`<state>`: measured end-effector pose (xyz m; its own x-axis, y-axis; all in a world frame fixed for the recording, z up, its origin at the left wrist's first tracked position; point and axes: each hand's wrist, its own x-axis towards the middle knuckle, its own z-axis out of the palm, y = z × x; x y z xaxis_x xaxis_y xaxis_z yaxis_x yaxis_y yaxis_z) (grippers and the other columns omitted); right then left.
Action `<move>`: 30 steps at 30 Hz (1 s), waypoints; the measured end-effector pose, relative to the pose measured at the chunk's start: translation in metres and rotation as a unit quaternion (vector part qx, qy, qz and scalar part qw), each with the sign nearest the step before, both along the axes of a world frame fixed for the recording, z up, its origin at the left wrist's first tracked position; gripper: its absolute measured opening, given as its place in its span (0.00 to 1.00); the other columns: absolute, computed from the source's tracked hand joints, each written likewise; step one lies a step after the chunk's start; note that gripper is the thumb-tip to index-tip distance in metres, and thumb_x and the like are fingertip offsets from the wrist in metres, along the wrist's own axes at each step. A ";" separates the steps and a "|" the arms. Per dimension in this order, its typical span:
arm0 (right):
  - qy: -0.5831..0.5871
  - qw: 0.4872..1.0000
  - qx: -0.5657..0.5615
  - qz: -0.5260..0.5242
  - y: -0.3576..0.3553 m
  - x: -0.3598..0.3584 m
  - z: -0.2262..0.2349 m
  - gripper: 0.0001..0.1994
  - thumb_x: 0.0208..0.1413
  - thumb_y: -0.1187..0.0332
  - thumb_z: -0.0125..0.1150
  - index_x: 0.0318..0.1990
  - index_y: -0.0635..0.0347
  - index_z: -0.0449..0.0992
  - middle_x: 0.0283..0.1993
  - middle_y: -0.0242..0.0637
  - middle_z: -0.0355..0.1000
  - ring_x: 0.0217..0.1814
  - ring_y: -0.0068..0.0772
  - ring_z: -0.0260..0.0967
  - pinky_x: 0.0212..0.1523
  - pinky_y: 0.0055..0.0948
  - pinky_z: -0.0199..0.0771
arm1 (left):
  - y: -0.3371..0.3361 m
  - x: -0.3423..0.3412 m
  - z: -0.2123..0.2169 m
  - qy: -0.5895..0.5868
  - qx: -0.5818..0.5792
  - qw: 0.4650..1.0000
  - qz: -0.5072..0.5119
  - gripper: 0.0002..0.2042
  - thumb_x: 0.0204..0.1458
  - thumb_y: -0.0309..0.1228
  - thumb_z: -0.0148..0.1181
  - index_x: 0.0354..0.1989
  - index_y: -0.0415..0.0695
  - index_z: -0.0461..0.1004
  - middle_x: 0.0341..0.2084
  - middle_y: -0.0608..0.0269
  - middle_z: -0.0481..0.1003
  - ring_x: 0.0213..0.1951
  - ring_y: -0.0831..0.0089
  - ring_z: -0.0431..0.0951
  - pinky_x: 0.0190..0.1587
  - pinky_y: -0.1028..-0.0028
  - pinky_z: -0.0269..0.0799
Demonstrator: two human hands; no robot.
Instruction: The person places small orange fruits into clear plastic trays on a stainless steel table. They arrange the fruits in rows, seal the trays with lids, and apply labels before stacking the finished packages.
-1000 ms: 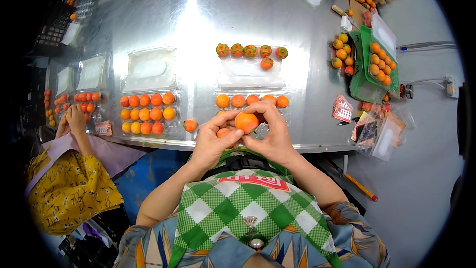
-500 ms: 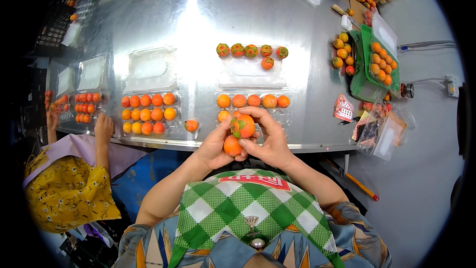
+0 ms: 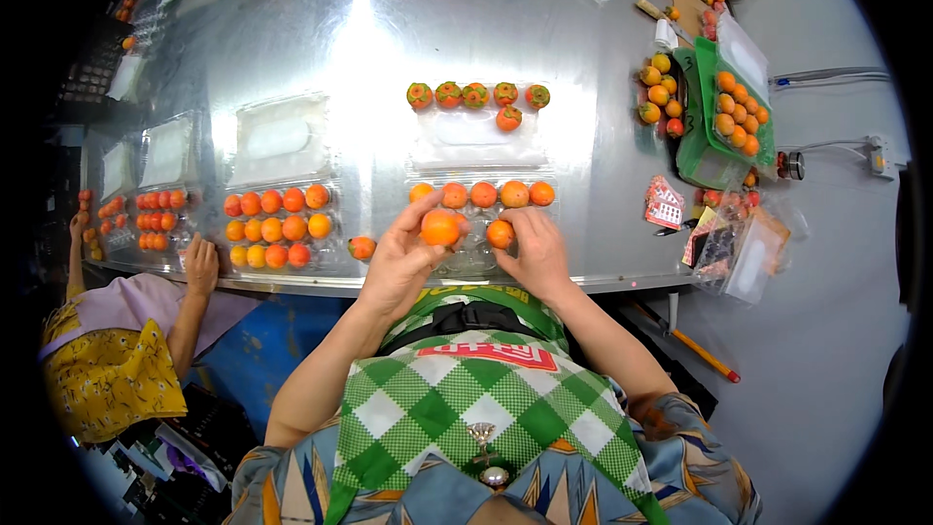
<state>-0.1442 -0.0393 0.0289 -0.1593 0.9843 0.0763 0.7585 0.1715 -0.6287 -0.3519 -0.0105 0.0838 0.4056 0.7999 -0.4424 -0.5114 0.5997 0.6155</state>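
Note:
An orange persimmon (image 3: 440,228) sits in my left hand (image 3: 397,255), fingers curled round it, above the near part of a clear plastic tray (image 3: 476,258). My right hand (image 3: 537,251) grips another persimmon (image 3: 500,233) by its right side, low over the same tray. Along the tray's far side runs a row of persimmons (image 3: 483,194), smooth ends up. Part of the tray is hidden behind my hands. On the white-padded lid (image 3: 476,148) beyond lie several persimmons (image 3: 474,95) with green calyxes showing. One loose persimmon (image 3: 362,248) rests left of my left hand.
A filled persimmon tray (image 3: 277,227) stands to the left on the metal table (image 3: 437,29). Farther left a co-worker's hand (image 3: 201,264) reaches over the table edge. At right are a green crate (image 3: 702,156) bearing a persimmon tray, loose persimmons (image 3: 660,87), a red-white card (image 3: 664,202) and plastic packaging (image 3: 743,258).
My hands have parted and moved from the table edge to over the tray, each with one persimmon. The calyx that showed on the upper fruit is now out of sight.

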 end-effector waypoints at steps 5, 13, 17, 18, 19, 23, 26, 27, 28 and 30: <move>-0.065 0.997 0.039 0.010 0.009 -0.016 0.003 0.20 0.34 0.71 0.66 0.40 0.57 0.70 0.36 0.36 0.65 0.39 0.40 0.63 0.40 0.35 0.63 | -0.001 0.001 0.001 -0.011 0.018 1.000 0.006 0.27 0.46 0.19 0.61 0.56 0.39 0.61 0.49 0.56 0.67 0.52 0.68 0.69 0.54 0.69 0.68; 0.163 0.985 -0.058 -0.006 0.014 -0.016 0.016 0.15 0.42 0.72 0.63 0.40 0.61 0.71 0.37 0.35 0.67 0.39 0.32 0.66 0.39 0.29 0.65 | -0.003 0.001 0.011 0.013 0.031 0.999 -0.011 0.25 0.46 0.21 0.61 0.54 0.38 0.62 0.46 0.57 0.69 0.48 0.70 0.72 0.49 0.70 0.71; 0.478 0.859 -0.181 -0.034 0.016 -0.021 0.052 0.14 0.48 0.72 0.60 0.44 0.63 0.71 0.41 0.33 0.68 0.39 0.22 0.66 0.39 0.22 0.65 | -0.006 0.002 0.007 -0.010 0.028 0.999 -0.025 0.23 0.47 0.28 0.63 0.51 0.39 0.63 0.46 0.57 0.70 0.47 0.70 0.72 0.46 0.71 0.71; 0.487 0.854 -0.181 -0.021 0.018 -0.022 0.059 0.15 0.49 0.72 0.59 0.45 0.63 0.71 0.41 0.32 0.68 0.40 0.21 0.66 0.39 0.21 0.65 | -0.006 0.002 0.006 -0.015 0.026 0.999 -0.022 0.23 0.47 0.27 0.63 0.51 0.39 0.63 0.47 0.57 0.69 0.47 0.70 0.72 0.47 0.71 0.71; 0.496 0.849 -0.182 -0.009 0.019 -0.023 0.066 0.15 0.49 0.72 0.59 0.46 0.63 0.71 0.42 0.32 0.68 0.40 0.20 0.65 0.40 0.21 0.65 | -0.007 0.002 0.005 -0.020 0.024 0.999 -0.020 0.22 0.47 0.27 0.63 0.50 0.40 0.63 0.47 0.57 0.69 0.48 0.70 0.72 0.47 0.71 0.71; 0.441 0.884 -0.149 0.033 0.021 -0.023 0.072 0.17 0.49 0.72 0.60 0.48 0.63 0.70 0.43 0.33 0.67 0.41 0.20 0.65 0.40 0.20 0.65 | -0.006 0.004 0.010 -0.004 0.074 0.997 -0.011 0.21 0.47 0.21 0.60 0.51 0.39 0.64 0.46 0.56 0.69 0.49 0.70 0.71 0.49 0.70 0.71; 0.457 0.874 -0.162 0.038 0.022 -0.023 0.075 0.17 0.49 0.72 0.60 0.47 0.65 0.70 0.44 0.34 0.66 0.44 0.21 0.65 0.43 0.22 0.66 | -0.007 0.005 0.014 0.037 0.103 0.994 0.003 0.23 0.45 0.20 0.61 0.52 0.41 0.64 0.44 0.58 0.69 0.48 0.70 0.71 0.49 0.70 0.71; 0.488 0.853 -0.184 0.022 0.021 -0.023 0.075 0.17 0.49 0.72 0.61 0.47 0.65 0.69 0.45 0.34 0.66 0.45 0.22 0.65 0.45 0.23 0.66 | -0.007 0.005 0.014 0.109 0.183 0.977 -0.009 0.23 0.43 0.19 0.62 0.51 0.40 0.65 0.44 0.58 0.68 0.48 0.70 0.70 0.50 0.70 0.69; 0.518 0.831 -0.205 0.006 0.019 -0.024 0.075 0.18 0.48 0.73 0.61 0.48 0.65 0.69 0.46 0.35 0.66 0.46 0.23 0.66 0.46 0.24 0.67 | -0.007 0.003 0.012 0.180 0.261 0.948 -0.020 0.24 0.42 0.19 0.63 0.50 0.40 0.65 0.44 0.58 0.67 0.48 0.69 0.70 0.52 0.69 0.68; 0.549 0.803 -0.233 -0.001 0.014 -0.022 0.073 0.19 0.47 0.75 0.61 0.48 0.65 0.68 0.48 0.36 0.65 0.49 0.25 0.65 0.50 0.26 0.66 | -0.008 0.004 0.013 0.293 0.378 0.877 -0.038 0.24 0.40 0.18 0.63 0.50 0.39 0.65 0.44 0.58 0.65 0.49 0.68 0.70 0.54 0.68 0.66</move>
